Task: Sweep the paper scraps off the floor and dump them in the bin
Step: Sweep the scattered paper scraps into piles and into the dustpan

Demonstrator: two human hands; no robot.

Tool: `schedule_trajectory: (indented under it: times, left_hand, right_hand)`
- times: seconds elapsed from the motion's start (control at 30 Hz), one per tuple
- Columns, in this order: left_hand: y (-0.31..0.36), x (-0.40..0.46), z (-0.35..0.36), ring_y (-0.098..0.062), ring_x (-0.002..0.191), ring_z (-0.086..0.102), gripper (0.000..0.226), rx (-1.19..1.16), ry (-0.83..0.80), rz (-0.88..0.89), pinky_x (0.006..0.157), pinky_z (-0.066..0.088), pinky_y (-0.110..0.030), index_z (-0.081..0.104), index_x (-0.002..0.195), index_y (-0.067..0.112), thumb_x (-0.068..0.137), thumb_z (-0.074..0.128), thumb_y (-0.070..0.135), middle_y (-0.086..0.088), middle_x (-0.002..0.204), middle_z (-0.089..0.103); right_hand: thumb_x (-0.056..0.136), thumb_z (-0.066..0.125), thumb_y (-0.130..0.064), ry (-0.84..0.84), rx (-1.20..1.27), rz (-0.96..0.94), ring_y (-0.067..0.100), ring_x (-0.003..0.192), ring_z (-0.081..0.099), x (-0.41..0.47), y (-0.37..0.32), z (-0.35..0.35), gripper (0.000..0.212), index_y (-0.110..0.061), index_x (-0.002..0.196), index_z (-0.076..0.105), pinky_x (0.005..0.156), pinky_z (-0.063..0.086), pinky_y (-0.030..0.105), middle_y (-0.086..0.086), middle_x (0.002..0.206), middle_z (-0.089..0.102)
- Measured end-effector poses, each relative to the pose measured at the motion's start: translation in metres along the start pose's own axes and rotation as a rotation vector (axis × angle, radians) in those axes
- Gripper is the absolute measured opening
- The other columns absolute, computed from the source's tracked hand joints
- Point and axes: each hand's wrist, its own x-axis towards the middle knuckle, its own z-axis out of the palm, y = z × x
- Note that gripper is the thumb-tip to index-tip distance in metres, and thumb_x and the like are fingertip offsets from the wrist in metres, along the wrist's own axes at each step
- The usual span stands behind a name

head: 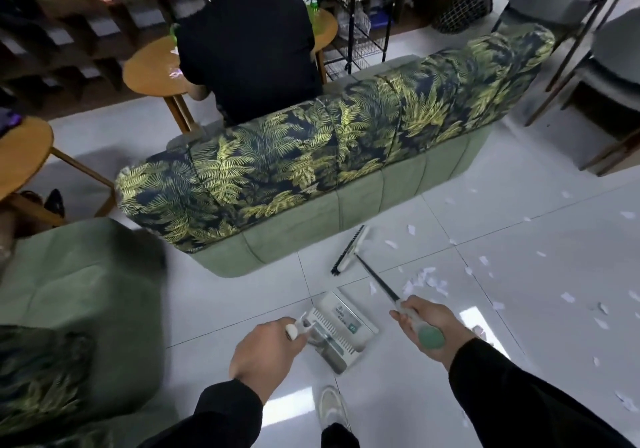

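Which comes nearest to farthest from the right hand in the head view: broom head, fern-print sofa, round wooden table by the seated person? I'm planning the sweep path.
From the right hand:
1. Broom head, ahead and slightly left, on the floor at the sofa's base.
2. Fern-print sofa, beyond the broom head.
3. Round wooden table, far left, past the sofa.

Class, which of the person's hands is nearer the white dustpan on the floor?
Left. The left hand grips the white dustpan's handle; the right hand holds the broom handle to its right.
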Motion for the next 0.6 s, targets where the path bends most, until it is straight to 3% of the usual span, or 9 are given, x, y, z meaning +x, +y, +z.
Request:
schedule_trajectory:
  times: [0.13, 0.23, 0.3, 0.43, 0.53, 0.6]
  left_hand:
    - [0.001, 0.033, -0.008, -0.011, 0.063, 0.053, 0.031, 0.055, -0.042, 0.031, 0.057, 0.041, -0.027, 0.053, 0.079, 0.033, 0.097, 0.05, 0.058, 0.006, 0.068, 0.058]
    - [0.011, 0.044, -0.007, -0.011, 0.072, 0.06, 0.027, 0.072, -0.049, 0.046, 0.061, 0.045, -0.027, 0.06, 0.091, 0.038, 0.095, 0.049, 0.063, 0.007, 0.076, 0.065]
    - [0.02, 0.046, -0.006, -0.011, 0.073, 0.059, 0.032, 0.08, -0.044, 0.068, 0.062, 0.046, -0.028, 0.063, 0.1, 0.036, 0.095, 0.049, 0.063, 0.007, 0.077, 0.064]
    - [0.051, 0.049, -0.003, -0.012, 0.073, 0.058, 0.027, 0.084, -0.067, 0.122, 0.063, 0.044, -0.028, 0.06, 0.091, 0.034, 0.098, 0.049, 0.058, 0.008, 0.077, 0.063]
    - [0.068, 0.041, 0.003, -0.014, 0.082, 0.059, 0.028, 0.068, -0.083, 0.109, 0.068, 0.043, -0.03, 0.063, 0.101, 0.035, 0.094, 0.052, 0.06, 0.009, 0.087, 0.066]
    - [0.076, 0.03, 0.007, -0.014, 0.081, 0.06, 0.028, 0.056, -0.082, 0.116, 0.068, 0.043, -0.029, 0.064, 0.097, 0.032, 0.095, 0.053, 0.057, 0.009, 0.084, 0.065]
  right_hand:
    - [0.097, 0.057, -0.001, 0.081, -0.025, 0.041, 0.016, 0.041, 0.058, 0.02, 0.003, 0.0, 0.005, 0.0, 0.093, 0.058, 0.042, 0.051, 0.019, 0.029, 0.104, 0.065]
    - [0.095, 0.058, -0.006, 0.146, -0.051, 0.009, 0.019, 0.075, 0.07, 0.016, 0.007, -0.025, 0.014, -0.002, 0.081, 0.059, 0.058, 0.051, 0.022, 0.022, 0.098, 0.072]
    - [0.095, 0.06, -0.009, 0.187, -0.05, -0.018, 0.019, 0.093, 0.071, 0.003, 0.008, -0.046, 0.014, -0.004, 0.083, 0.059, 0.059, 0.05, 0.021, 0.02, 0.092, 0.073]
    - [0.093, 0.064, -0.007, 0.275, 0.105, 0.027, 0.027, 0.095, 0.068, -0.026, 0.007, -0.106, 0.021, 0.004, 0.109, 0.055, 0.05, 0.057, 0.022, 0.027, 0.102, 0.071]
    - [0.093, 0.06, -0.003, 0.332, 0.052, 0.017, 0.032, 0.092, 0.064, -0.049, 0.01, -0.148, 0.024, 0.013, 0.11, 0.054, 0.056, 0.056, 0.026, 0.029, 0.09, 0.073]
    - [0.094, 0.059, -0.003, 0.366, 0.043, 0.01, 0.033, 0.092, 0.064, -0.062, 0.015, -0.173, 0.025, 0.014, 0.111, 0.054, 0.058, 0.056, 0.027, 0.03, 0.091, 0.072]
